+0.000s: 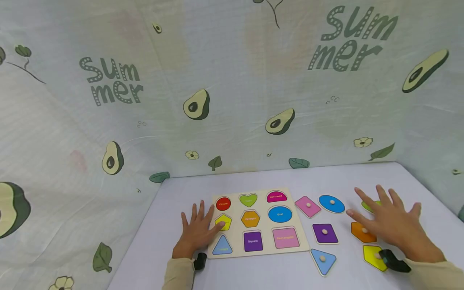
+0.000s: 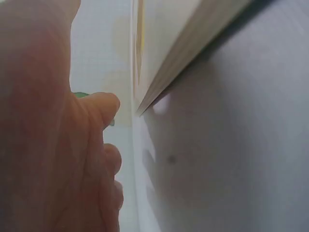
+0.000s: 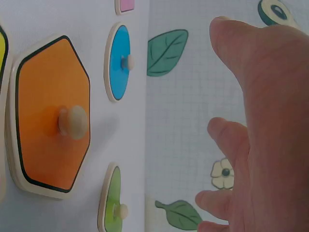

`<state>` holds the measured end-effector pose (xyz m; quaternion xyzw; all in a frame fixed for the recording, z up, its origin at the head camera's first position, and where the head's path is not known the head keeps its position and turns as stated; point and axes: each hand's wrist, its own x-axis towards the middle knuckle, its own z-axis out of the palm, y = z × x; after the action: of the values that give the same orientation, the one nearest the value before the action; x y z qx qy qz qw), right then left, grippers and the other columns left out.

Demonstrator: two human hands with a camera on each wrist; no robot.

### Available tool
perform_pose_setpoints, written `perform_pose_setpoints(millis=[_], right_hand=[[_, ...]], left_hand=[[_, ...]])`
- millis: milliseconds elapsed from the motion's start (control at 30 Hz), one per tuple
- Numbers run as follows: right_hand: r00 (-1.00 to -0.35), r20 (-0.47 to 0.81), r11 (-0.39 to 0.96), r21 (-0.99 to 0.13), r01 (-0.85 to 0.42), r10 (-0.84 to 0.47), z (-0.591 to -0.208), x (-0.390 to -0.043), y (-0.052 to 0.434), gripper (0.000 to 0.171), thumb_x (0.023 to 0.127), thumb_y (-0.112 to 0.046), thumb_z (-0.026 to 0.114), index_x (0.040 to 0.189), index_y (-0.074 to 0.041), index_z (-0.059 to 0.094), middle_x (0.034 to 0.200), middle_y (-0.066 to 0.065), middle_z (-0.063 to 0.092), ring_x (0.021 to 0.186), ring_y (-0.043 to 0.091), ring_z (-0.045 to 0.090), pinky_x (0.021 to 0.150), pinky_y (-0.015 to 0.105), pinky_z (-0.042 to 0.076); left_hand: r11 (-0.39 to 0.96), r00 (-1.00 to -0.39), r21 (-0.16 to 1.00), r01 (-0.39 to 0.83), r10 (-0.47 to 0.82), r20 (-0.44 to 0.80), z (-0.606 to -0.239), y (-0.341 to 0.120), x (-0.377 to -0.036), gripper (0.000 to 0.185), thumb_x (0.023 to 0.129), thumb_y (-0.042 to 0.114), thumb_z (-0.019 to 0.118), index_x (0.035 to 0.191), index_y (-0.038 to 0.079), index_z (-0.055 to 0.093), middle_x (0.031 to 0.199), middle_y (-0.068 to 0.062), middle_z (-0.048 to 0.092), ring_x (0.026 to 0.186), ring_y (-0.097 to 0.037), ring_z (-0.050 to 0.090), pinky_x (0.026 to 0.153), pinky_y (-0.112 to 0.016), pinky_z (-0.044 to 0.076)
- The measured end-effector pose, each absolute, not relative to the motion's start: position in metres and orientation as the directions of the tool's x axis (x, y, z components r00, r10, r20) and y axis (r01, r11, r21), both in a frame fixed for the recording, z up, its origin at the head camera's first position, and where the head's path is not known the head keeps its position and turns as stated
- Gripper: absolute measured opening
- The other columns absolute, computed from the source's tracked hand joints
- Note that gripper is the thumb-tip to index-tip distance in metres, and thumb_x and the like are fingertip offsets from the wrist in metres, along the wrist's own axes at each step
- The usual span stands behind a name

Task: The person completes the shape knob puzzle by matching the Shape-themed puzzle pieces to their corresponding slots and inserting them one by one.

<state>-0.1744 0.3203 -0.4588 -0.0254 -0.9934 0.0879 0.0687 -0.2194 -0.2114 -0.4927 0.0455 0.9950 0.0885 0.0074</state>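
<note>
Wooden, the pale puzzle board with coloured shape recesses (image 1: 259, 223) lies flat on the white table (image 1: 152, 249), the left hand (image 1: 197, 229) resting spread-fingered on its left edge. The right hand (image 1: 393, 221) hovers, fingers straight and empty, over the orange hexagon piece with a knob (image 1: 359, 235) lying loose right of the board.

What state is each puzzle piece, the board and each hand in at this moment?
Puzzle board: flat on the table, all nine slots empty.
Pink rectangle piece: loose on the table, knob up.
Blue oval piece: loose, knob up.
Purple square piece: loose, knob up.
Blue triangle piece: loose, knob up.
Orange hexagon piece: loose, under the right hand.
Yellow pentagon piece: loose.
Green piece: loose, partly hidden.
Left hand: flat, fingers on the board.
Right hand: spread open above the pieces.
</note>
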Motion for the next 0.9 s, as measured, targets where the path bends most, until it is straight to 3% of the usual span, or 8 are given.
perform_pose_setpoints(millis=[333,600,900], right_hand=[[-0.993,0.116,0.976,-0.219,-0.007,0.019,-0.466,-0.176,0.315,0.089,0.091,-0.074,0.047,0.157,-0.016,0.032,0.148,0.043,0.023,0.134,0.064,0.012,0.088,0.091,-0.007],[-0.998,0.065,0.964,-0.264,-0.015,0.002,-0.463,-0.182,0.319,0.087,0.094,-0.070,0.045,0.151,-0.005,0.037,0.145,0.044,0.028,0.128,0.064,0.018,0.089,0.091,0.001],[-0.999,0.034,0.958,-0.286,0.007,0.017,-0.466,-0.185,0.323,0.086,0.095,-0.068,0.045,0.141,0.004,0.047,0.141,0.043,0.035,0.125,0.063,0.026,0.091,0.089,0.005]], left_hand=[[0.969,-0.990,0.226,0.095,0.116,-0.080,-0.497,-0.215,-0.223,0.088,0.090,0.077,0.041,0.157,0.020,0.036,0.165,-0.007,0.023,0.152,-0.040,0.010,0.116,-0.067,0.003],[0.940,-0.981,0.304,0.155,0.183,-0.067,-0.497,-0.229,-0.226,0.084,0.087,0.070,0.056,0.155,0.023,0.042,0.161,0.004,0.033,0.151,-0.039,0.015,0.115,-0.068,0.007],[0.917,-0.971,0.366,0.155,0.209,-0.112,-0.497,-0.232,-0.226,0.098,0.072,0.076,0.067,0.154,0.027,0.042,0.162,0.006,0.032,0.151,-0.041,0.007,0.115,-0.068,-0.001]])
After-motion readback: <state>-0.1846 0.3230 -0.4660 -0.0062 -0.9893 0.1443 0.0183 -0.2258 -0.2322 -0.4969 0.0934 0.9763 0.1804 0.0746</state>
